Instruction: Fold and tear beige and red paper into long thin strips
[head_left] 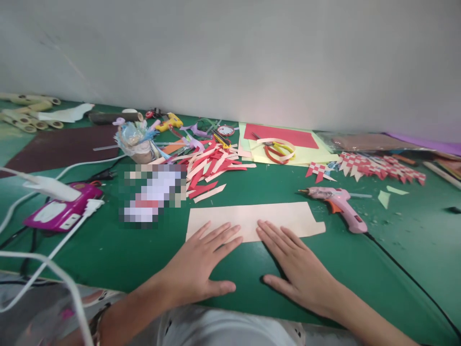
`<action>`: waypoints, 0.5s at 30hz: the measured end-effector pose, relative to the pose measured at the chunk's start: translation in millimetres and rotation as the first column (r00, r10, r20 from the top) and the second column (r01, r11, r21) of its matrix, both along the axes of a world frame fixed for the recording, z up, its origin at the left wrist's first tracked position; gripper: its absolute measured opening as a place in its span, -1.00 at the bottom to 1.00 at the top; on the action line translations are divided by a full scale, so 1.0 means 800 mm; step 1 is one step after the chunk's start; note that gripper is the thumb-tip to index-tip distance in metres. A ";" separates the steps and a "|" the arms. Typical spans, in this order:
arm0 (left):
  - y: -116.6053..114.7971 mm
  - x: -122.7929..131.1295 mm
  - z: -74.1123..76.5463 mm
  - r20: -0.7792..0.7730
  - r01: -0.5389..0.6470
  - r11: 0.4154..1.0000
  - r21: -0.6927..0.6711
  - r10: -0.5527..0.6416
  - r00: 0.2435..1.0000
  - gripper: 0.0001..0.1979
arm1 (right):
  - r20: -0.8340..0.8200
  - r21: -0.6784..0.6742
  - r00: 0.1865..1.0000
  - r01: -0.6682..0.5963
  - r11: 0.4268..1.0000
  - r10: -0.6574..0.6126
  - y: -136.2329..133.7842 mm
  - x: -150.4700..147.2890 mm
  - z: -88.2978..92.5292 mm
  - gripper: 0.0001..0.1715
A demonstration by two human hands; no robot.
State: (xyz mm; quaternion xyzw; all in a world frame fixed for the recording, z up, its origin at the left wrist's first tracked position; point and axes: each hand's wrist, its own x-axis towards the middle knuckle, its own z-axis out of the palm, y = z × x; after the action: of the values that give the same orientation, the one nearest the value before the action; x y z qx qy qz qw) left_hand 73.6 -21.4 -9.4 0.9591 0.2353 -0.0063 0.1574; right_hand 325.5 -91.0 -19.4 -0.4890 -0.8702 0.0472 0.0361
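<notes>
A long cream paper sheet (248, 218) lies flat on the green table, with a small tab sticking out at its lower right corner. My left hand (205, 262) rests palm down, its fingers spread over the sheet's left part and its thumb on the table. On the right part, my right hand (291, 264) also lies flat, fingertips on the paper and thumb apart. Neither hand holds anything. A pink glue gun (338, 202) sits to the right of the sheet, its nozzle pointing left. Behind the sheet is a heap of red and cream paper strips (212, 166).
Scissors (277, 149) lie on coloured sheets (309, 156) at the back. Woven red-and-white paper pieces (382, 166) are at back right. On the left are a magenta power strip (66, 206) with white cables, a blurred-out object (154, 192) and paper rolls (21, 120).
</notes>
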 end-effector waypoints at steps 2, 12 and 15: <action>0.001 -0.015 0.002 -0.010 -0.022 1.000 0.005 0.022 1.000 -0.23 | 0.027 0.022 0.998 0.060 0.998 -0.060 -0.009 0.023 -0.004 -0.15; -0.014 -0.092 -0.002 -0.094 -0.088 0.978 0.190 0.107 0.990 -0.24 | 0.150 0.149 0.967 0.186 0.971 -0.208 -0.046 0.089 -0.013 -0.16; -0.021 -0.102 0.001 -0.079 -0.100 0.964 0.246 0.122 0.989 -0.26 | 0.151 0.168 0.969 0.169 0.971 -0.194 -0.046 0.088 -0.011 -0.15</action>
State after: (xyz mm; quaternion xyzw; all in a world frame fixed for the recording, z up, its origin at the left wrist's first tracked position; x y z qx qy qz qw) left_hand -8.2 -38.4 -8.8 0.9550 0.2949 -0.0138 0.0283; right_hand 396.1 -127.4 -28.1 -0.5647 -0.8227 -0.0645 0.0049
